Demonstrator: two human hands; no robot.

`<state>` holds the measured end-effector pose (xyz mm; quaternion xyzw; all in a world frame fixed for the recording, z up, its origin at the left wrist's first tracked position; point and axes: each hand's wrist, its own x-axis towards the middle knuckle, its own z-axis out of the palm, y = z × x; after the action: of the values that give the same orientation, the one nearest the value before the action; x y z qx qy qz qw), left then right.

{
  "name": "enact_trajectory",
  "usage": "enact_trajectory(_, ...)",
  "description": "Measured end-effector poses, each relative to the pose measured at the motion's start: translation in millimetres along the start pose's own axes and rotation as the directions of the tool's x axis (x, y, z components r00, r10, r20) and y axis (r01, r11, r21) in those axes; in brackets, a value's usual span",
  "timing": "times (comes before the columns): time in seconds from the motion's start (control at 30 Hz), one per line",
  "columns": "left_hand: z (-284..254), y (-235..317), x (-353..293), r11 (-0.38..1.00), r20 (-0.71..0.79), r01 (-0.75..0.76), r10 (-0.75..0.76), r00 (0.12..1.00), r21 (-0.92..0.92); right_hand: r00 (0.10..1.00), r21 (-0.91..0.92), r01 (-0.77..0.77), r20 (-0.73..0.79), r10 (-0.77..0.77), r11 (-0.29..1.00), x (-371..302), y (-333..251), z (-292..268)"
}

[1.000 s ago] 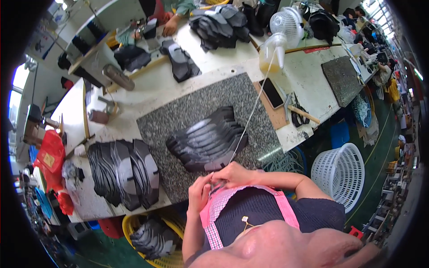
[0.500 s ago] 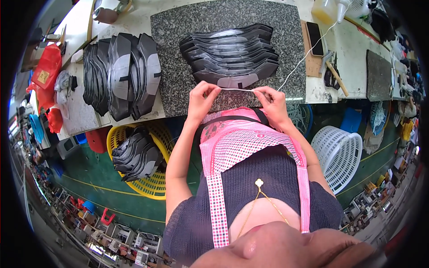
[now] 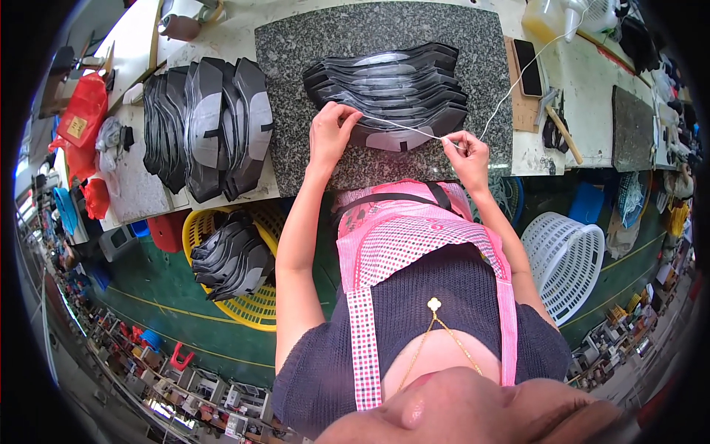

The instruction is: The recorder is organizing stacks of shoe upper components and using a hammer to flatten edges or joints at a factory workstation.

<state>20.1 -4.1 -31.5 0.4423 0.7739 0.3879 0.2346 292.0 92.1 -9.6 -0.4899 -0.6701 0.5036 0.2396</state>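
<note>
A white string [image 3: 400, 126] runs taut on a slant between my hands, over the front of a stack of curved black-and-grey pieces [image 3: 392, 80]. Its left end is pinched by my left hand [image 3: 330, 139], which is at the stack's front left corner. My right hand [image 3: 468, 159] pinches the string at the front right, a little lower. From there the string carries on up to the bench's far right. Beneath the stack lies a speckled stone slab [image 3: 285, 52].
More such pieces [image 3: 209, 126] lie in a row on the left. A phone [image 3: 526, 66] and a hammer [image 3: 563, 133] lie right of the slab. Below the bench stand a yellow basket [image 3: 266, 314] holding more pieces and a white basket [image 3: 566, 266].
Both hands have moved apart. The left went up toward the stack's left side and the right shifted slightly rightward, so a longer stretch of string now spans the front of the stack.
</note>
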Motion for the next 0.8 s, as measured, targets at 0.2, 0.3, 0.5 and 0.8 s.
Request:
enact_trajectory(0.2,-10,4,16,0.966,0.124,-0.109,0.081,0.989,0.236,1.000,-0.004,-0.029,-0.008,0.029,1.000,7,4,2)
enact_trajectory(0.3,-9,3,20,0.959,0.168,-0.102,0.059,0.984,0.263,0.998,-0.011,-0.057,-0.025,0.057,0.998,12,9,3)
enact_trajectory(0.5,-11,10,25,0.907,0.168,-0.184,0.129,0.977,0.378,0.993,-0.052,-0.061,-0.101,0.055,0.997,26,22,8)
enact_trajectory(0.8,-9,8,18,0.816,0.055,-0.179,0.178,0.983,0.549,0.983,-0.139,-0.108,-0.160,0.085,0.984,43,13,15)
